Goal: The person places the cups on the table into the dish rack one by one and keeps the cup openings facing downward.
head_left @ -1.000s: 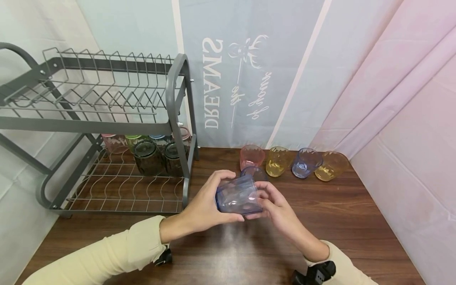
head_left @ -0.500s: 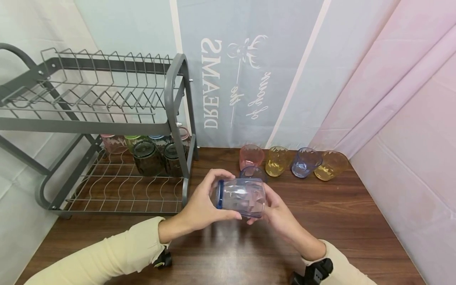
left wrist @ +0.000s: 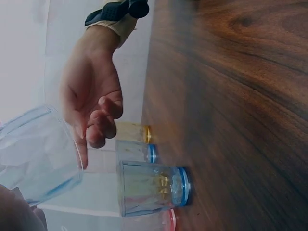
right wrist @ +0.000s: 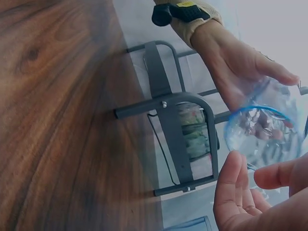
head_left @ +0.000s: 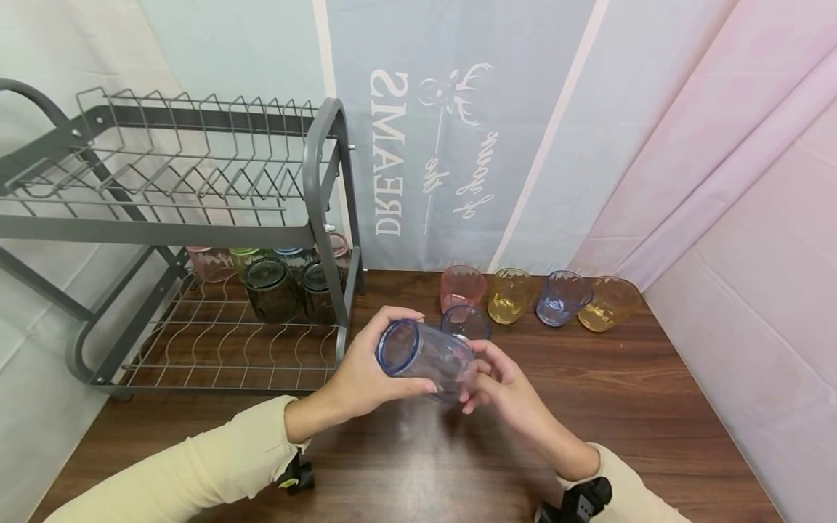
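Observation:
My left hand (head_left: 366, 367) grips a clear glass tumbler (head_left: 434, 356) with a blue-tinted rim and base, holding it on its side above the table. Its base faces left toward the camera, and its mouth points right. My right hand (head_left: 506, 381) is at the mouth end. In the right wrist view, the thumb and fingertips lie right at the rim, and I cannot tell whether they pinch it. The left wrist view shows the right index finger extended along the rim, other fingers curled. Just behind the held glass, a blue glass (left wrist: 154, 187) stands upright on the table.
A pink glass (head_left: 462, 290), a yellow glass (head_left: 508, 298), a blue glass (head_left: 561, 299) and an amber glass (head_left: 607, 305) line the table's back edge. Left is a two-tier grey dish rack (head_left: 157, 231), with several upside-down glasses, including a dark glass (head_left: 271, 290), on its lower shelf.
The glass has turned in my hands, showing its side half a second ago and now its round base. My right fingers have shifted at the mouth end; the standing glasses have not moved.

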`<state>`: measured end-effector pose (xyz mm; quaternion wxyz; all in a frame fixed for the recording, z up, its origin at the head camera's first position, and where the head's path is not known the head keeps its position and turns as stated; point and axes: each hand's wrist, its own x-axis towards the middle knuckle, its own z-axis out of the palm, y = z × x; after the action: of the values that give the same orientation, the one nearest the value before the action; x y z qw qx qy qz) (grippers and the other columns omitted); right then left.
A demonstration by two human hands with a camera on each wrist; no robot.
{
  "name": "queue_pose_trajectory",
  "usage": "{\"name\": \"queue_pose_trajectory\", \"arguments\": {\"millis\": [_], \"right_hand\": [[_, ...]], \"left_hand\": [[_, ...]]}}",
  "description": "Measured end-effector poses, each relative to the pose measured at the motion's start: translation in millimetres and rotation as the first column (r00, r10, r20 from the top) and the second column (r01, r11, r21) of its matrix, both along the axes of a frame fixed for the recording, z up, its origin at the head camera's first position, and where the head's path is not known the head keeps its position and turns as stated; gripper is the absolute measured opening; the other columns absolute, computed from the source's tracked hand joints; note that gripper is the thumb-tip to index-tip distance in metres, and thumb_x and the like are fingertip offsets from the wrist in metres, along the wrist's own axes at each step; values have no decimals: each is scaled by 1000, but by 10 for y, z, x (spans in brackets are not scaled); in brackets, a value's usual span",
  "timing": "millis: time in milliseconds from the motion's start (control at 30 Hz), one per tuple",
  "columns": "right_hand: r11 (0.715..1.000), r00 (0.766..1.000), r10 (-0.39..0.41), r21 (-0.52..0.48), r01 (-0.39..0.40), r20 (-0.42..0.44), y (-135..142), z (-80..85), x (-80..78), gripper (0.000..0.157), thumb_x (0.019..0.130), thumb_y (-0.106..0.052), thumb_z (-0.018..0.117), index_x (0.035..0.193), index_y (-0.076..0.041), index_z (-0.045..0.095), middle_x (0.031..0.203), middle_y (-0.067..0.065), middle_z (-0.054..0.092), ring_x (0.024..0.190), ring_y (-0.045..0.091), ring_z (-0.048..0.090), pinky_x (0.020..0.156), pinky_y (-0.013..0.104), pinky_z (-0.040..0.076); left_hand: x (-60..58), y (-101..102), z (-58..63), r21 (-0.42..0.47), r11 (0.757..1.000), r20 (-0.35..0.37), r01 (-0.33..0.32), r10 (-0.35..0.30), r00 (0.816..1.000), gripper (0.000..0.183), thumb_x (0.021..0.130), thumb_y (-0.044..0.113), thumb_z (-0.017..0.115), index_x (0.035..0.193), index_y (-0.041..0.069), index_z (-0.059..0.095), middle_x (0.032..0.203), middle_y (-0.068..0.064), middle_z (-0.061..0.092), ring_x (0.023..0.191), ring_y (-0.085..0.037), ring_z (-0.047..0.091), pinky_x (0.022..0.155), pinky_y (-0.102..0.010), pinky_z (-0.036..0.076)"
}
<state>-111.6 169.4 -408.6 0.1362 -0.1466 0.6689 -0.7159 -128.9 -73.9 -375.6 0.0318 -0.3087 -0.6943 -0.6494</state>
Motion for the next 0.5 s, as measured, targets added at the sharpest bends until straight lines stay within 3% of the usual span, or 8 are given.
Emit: {"name": "queue_pose_trajectory", "arguments": {"millis": [167,333,500], "right_hand": [[998,999,-48,33,48,-3,53,20,-37,39,96,8,47,134,5,44,88,6,65,73,15,64,64,32,60],[991,993,-121,54,122,-18,105,48,-93,36,97,7,46,132,3,47,90,12,65,73,17,65,65,34,60],[982,983,-178,61,181,-50,174,74,-156,34,98,6,45,132,5,47,91,12,66,74,18,66,66,35,60]], "left_hand": [[15,5,-21,-85,995,-32,-47,44,999,75,68,9,94,132,10,55,129,-4,58,112,-22,58,95,-35,51],[10,22,-35,-81,995,-45,-53,50,998,69,73,10,90,131,11,53,127,-6,55,109,-23,59,93,-34,53],[13,12,-43,-71,996,-41,-56,53,998,69,73,7,90,131,9,53,136,-4,56,124,-23,56,104,-33,47]]}}
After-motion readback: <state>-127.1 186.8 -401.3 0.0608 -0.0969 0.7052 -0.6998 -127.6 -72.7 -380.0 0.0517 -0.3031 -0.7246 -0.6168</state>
